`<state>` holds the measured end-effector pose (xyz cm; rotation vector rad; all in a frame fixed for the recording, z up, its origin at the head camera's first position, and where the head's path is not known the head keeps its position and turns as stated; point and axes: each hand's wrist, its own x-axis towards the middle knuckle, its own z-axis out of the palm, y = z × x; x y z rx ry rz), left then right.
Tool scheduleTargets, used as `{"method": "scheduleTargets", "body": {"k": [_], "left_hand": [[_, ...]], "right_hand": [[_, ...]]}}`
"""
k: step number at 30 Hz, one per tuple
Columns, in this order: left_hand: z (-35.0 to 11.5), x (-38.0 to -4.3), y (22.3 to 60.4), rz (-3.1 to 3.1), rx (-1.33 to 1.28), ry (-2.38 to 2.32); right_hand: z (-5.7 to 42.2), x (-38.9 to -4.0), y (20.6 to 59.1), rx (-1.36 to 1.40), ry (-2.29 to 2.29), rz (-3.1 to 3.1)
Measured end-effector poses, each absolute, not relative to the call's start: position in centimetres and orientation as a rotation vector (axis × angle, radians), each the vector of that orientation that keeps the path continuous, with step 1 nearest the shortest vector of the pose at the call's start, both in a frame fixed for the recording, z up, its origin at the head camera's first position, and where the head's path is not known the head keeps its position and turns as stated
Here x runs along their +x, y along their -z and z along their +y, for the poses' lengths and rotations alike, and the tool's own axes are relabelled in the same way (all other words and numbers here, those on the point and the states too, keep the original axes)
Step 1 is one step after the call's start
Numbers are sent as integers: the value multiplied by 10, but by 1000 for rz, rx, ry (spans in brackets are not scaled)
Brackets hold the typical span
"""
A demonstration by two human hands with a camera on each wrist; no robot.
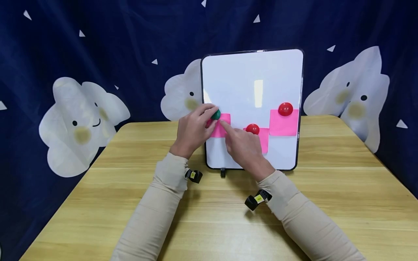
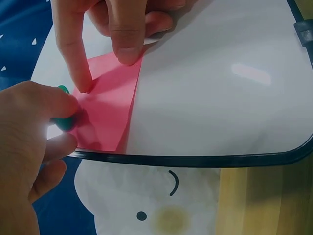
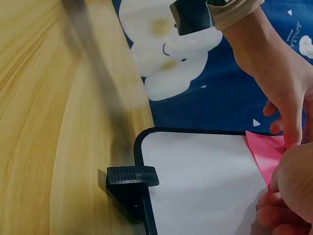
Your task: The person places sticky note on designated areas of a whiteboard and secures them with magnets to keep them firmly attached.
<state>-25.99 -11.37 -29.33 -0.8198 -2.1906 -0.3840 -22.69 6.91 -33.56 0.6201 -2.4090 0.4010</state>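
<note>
A whiteboard [image 1: 235,83] with a black frame stands upright on the table. At its left side my left hand [image 1: 196,127] pinches a green round magnet [image 1: 216,115] at the upper edge of a pink paper square [image 1: 226,125]. My right hand [image 1: 245,146] touches the same square with a straight index finger; in the left wrist view its thumb [image 2: 127,49] rests at the paper's edge. The other right fingers are curled. Two more pink squares, a middle one [image 1: 263,141] and a right one [image 1: 284,125], sit under red magnets [image 1: 285,109].
A wooden table [image 1: 339,174] carries the board, with a black foot [image 1: 223,173] at the board's lower edge. Behind hangs a dark blue curtain [image 1: 130,40] with white clouds [image 1: 81,123]. Each wrist bears a black camera [image 1: 258,200].
</note>
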Motion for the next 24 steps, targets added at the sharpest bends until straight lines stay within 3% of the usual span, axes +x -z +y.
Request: {"method": "scheduleTargets", "body": {"k": [24], "left_hand": [[-109,-267,298,-2135,-830,294]], "right_hand": [[67,-228,338,601,-390,-2371]]}}
